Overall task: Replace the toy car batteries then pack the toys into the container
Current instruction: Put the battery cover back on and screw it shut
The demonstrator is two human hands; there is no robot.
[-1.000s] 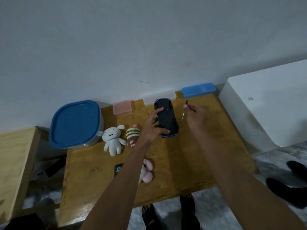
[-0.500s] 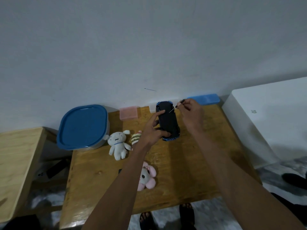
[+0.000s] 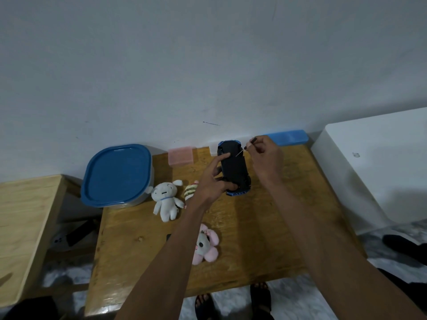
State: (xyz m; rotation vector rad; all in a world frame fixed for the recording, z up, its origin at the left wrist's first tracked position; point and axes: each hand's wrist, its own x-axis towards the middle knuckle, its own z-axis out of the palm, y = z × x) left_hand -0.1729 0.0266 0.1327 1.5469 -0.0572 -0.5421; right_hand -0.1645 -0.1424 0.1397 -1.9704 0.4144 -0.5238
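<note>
A black and blue toy car [image 3: 235,168] lies upside down near the far edge of the wooden table [image 3: 265,227]. My left hand [image 3: 213,181] grips its left side, index finger stretched over the underside. My right hand [image 3: 265,158] pinches a small screwdriver [image 3: 247,147] whose thin tip touches the car's underside. A container with a blue lid [image 3: 117,175] stands at the table's back left. A white plush [image 3: 165,199], a striped plush [image 3: 191,191] and a pink plush [image 3: 205,244] lie on the table left of my arm.
Pink [image 3: 180,155], clear [image 3: 213,148] and blue [image 3: 287,137] small plastic boxes line the wall. A white cabinet [image 3: 374,162] stands right of the table, a lighter wooden surface [image 3: 23,222] to the left. A small dark item [image 3: 168,237] peeks out beside my left forearm. Feet show below the table's near edge.
My right hand has brought the screwdriver from right of the car onto its underside. My left hand keeps hold of the car. The view has shifted slightly.
</note>
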